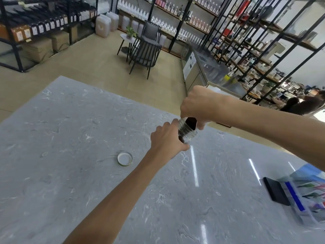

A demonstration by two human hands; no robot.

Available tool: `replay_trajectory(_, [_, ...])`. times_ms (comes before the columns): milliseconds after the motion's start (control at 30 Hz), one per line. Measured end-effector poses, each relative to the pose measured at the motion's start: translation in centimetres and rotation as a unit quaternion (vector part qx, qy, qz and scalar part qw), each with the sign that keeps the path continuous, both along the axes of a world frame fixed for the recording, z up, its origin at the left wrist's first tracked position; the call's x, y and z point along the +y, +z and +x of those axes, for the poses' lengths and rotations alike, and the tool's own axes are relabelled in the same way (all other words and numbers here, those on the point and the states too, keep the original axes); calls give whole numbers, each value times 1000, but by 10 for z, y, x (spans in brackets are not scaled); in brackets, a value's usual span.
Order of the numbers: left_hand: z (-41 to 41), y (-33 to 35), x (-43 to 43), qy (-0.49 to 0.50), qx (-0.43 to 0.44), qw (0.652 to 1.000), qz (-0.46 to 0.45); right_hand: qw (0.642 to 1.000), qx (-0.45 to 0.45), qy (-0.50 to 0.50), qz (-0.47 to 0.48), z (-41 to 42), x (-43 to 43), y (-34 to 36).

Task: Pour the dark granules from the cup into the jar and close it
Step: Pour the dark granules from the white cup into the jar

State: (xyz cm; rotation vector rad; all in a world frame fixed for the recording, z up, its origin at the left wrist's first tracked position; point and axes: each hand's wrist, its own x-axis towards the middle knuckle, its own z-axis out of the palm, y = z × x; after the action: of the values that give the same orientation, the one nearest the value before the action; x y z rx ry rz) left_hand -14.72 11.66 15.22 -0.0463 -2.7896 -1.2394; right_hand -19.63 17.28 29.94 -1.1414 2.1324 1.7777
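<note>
Brightness: even, bright indoor light, no dim corners.
Source: overhead (the strip lamps themselves are out of frame).
Glare: long white streaks mirrored on the glossy grey surface.
Shadows: soft and faint, a pale one beside the lid.
Blur: the shelves at right and the clear bag smear with motion.
Distortion: wide-angle bending tilts shelf posts and floor lines towards the edges.

Grey marble table: lid, black pad, plastic bag.
</note>
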Motion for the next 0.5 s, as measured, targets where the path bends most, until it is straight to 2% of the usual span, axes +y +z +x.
replay_trajectory(167, [-2,4,-2,19,25,999,26,1000,13,17,-1,-2,-6,12])
replay_trajectory(333, [1,-2,-9,24,15,1000,8,1000,7,-13,-20,2,-9,3])
replay_trajectory(400, [4,-7,-11,35,13,999,1,999,31,6,-16,0,-13,-4])
replay_trajectory(500, [0,-10,-12,25,-12,1000,1,999,-13,-26,-37,-2,-16,-6])
